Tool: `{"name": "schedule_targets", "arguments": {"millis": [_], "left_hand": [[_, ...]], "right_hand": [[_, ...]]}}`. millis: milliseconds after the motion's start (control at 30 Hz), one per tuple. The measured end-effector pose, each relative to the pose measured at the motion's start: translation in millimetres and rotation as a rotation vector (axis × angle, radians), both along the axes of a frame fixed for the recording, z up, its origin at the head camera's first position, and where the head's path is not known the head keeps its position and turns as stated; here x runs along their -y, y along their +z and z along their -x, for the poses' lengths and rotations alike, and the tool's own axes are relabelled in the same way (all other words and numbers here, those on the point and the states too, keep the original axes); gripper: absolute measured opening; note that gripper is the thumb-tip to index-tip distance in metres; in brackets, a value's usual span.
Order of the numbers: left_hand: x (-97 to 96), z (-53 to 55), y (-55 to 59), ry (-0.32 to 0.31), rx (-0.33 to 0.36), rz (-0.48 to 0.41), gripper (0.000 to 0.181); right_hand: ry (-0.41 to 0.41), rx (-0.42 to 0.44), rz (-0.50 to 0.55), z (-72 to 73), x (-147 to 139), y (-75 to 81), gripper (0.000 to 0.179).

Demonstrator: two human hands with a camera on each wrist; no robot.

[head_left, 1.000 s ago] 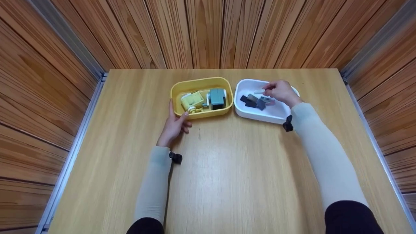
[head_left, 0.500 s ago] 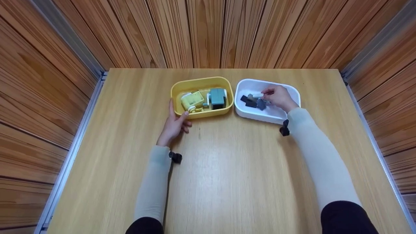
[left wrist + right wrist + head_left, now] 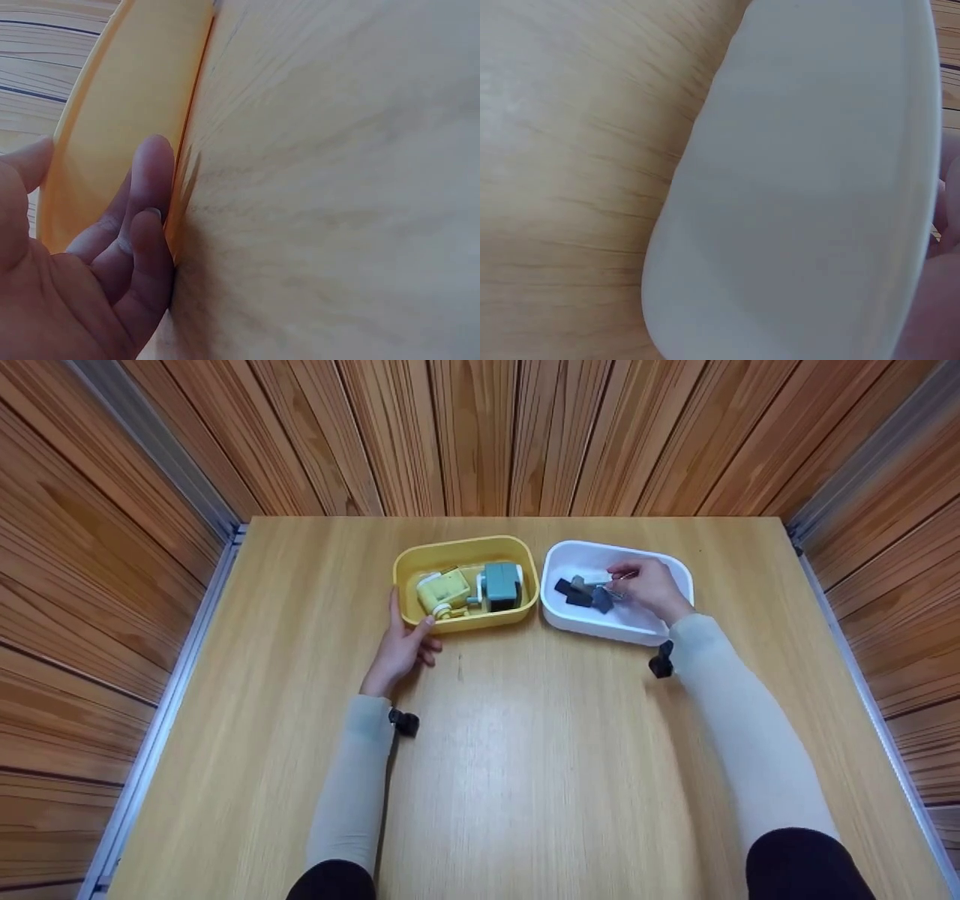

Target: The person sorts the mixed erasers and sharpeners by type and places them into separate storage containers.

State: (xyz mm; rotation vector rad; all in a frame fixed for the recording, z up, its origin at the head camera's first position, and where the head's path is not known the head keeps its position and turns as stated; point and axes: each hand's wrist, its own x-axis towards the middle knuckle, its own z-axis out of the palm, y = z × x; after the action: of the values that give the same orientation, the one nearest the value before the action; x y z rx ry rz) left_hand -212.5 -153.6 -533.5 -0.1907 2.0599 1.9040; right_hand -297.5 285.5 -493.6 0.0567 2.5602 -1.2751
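Observation:
My left hand [image 3: 400, 656] rests at the near left corner of a yellow bin [image 3: 469, 624]. Its index finger lies along the bin's left side and the thumb reaches the near rim. In the left wrist view the other fingers [image 3: 154, 180] bend loosely against the outer wall. Inside are a yellow boxy device [image 3: 445, 591] and a teal one [image 3: 502, 585], resembling crank pencil sharpeners. Over the white bin [image 3: 600, 628], my right hand [image 3: 649, 585] pinches a small thin piece with a reddish edge [image 3: 627, 576]; I cannot tell its kind. Small dark blocks [image 3: 579, 598] lie below the fingertips.
Both bins stand side by side near the far edge of the wooden table [image 3: 517, 765]. Wood-plank walls [image 3: 480, 442] rise behind and on both sides. The white bin's outer wall [image 3: 795, 180] fills much of the right wrist view.
The right hand has dipped lower and slightly left inside the white bin, and a reddish edge now shows at its fingers. The left hand and yellow bin stay put.

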Motion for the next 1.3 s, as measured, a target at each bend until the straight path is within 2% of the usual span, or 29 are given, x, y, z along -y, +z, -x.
{"name": "schedule_targets", "arguments": {"millis": [133,333,467,667,867,1000,1133,1300], "left_hand": [[-1.0,-1.7,6.1,-0.006,0.006,-0.012,0.090],[-0.5,-1.1,-3.2,0.007,-0.010,0.020,0.090],[-0.3,-1.1,-7.8,0.011,-0.046,0.056,0.091],[1.6,-0.7,-5.7,0.016,-0.127,0.169,0.091],[5.4,0.8,0.7,0.013,-0.136,0.227,0.093],[9.9,1.8,3.9,0.012,-0.130,0.274,0.089],[15.6,1.7,7.0,0.015,-0.142,0.318,0.080],[21.4,-0.3,11.3,0.014,-0.148,0.330,0.060]], "right_hand": [[-0.012,0.001,0.023,-4.2,-3,3.7,0.032],[-0.019,-0.021,0.044,-10.5,-6,9.7,0.033],[-0.020,-0.065,0.050,-15.5,-6,15.7,0.033],[-0.034,-0.126,0.057,-24.3,-2,23.3,0.035],[-0.022,-0.219,0.111,-40.8,1,28.6,0.033],[-0.015,-0.251,0.142,-52.9,3,31.5,0.033],[-0.004,-0.263,0.179,-66.1,6,32.1,0.032],[0.004,-0.281,0.210,-84.9,8,30.7,0.035]]}}
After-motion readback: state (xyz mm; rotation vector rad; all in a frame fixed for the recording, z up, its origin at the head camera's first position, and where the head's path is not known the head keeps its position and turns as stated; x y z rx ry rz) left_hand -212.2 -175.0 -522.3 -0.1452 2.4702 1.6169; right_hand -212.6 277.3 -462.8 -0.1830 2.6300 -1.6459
